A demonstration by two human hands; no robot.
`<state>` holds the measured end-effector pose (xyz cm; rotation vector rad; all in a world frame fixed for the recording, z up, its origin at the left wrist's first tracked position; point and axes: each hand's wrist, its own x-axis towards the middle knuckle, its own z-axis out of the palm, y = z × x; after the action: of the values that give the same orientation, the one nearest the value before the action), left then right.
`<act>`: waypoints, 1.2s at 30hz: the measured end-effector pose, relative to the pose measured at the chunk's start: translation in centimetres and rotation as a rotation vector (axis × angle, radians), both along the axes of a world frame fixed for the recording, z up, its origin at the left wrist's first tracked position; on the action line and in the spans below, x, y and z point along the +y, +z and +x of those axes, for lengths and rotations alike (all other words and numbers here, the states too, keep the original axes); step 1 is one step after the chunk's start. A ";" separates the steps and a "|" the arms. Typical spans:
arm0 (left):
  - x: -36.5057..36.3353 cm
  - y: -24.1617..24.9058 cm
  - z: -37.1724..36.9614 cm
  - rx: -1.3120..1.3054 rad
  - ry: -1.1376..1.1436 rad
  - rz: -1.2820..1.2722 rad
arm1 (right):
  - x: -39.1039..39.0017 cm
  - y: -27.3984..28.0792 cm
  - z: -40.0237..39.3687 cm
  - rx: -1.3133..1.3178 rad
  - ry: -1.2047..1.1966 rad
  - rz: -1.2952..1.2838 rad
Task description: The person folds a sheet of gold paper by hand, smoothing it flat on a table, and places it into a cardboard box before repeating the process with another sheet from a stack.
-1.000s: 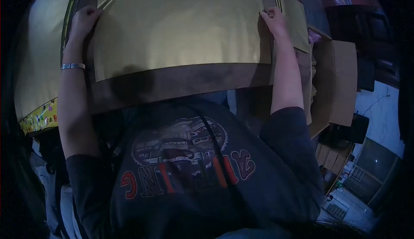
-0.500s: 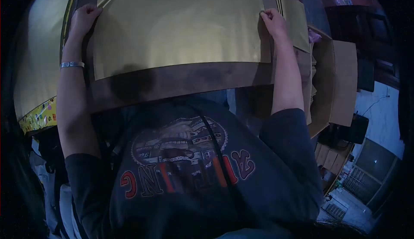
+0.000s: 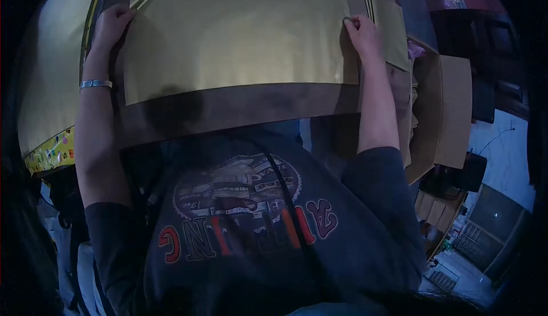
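A large gold sheet point(image 3: 240, 36) lies on the dark table point(image 3: 251, 102), its near edge a little in from the table's front edge. My left hand point(image 3: 112, 26) is closed on the sheet's left edge, where the material creases into a fold above the fingertips. At the right edge my right hand point(image 3: 363, 33) pinches the same sheet between thumb and fingers. Right of that hand lies a stack of folded gold pieces point(image 3: 391, 31).
Another gold sheet point(image 3: 54, 65) covers the far left, above a yellow patterned wrapping point(image 3: 54, 153). An open cardboard box point(image 3: 454, 110) holding folded pieces stands right of the table. Beyond it are a dark chair point(image 3: 471, 170) and pale floor.
My right hand has shifted very slightly down along the sheet's edge. My left hand and the sheet look almost unchanged.
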<state>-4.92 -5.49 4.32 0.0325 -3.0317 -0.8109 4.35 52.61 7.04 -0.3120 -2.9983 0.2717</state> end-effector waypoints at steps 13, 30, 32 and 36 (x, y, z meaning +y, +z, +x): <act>0.2 0.1 0.3 -0.009 0.027 0.006 | -1.6 -2.1 1.9 0.271 0.319 0.202; -0.8 -2.6 -1.0 0.066 0.053 0.038 | -1.8 -2.8 2.4 0.222 0.308 0.226; -0.8 -3.5 -1.2 0.083 0.050 0.032 | -2.6 -2.3 2.7 0.107 0.217 0.268; -0.5 -3.4 -1.0 0.094 0.057 0.066 | -2.5 -3.9 3.3 0.113 0.210 0.191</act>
<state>-5.90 -5.98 0.97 0.0776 -2.9016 -0.8812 7.64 50.09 3.15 0.0354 -2.9152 0.0187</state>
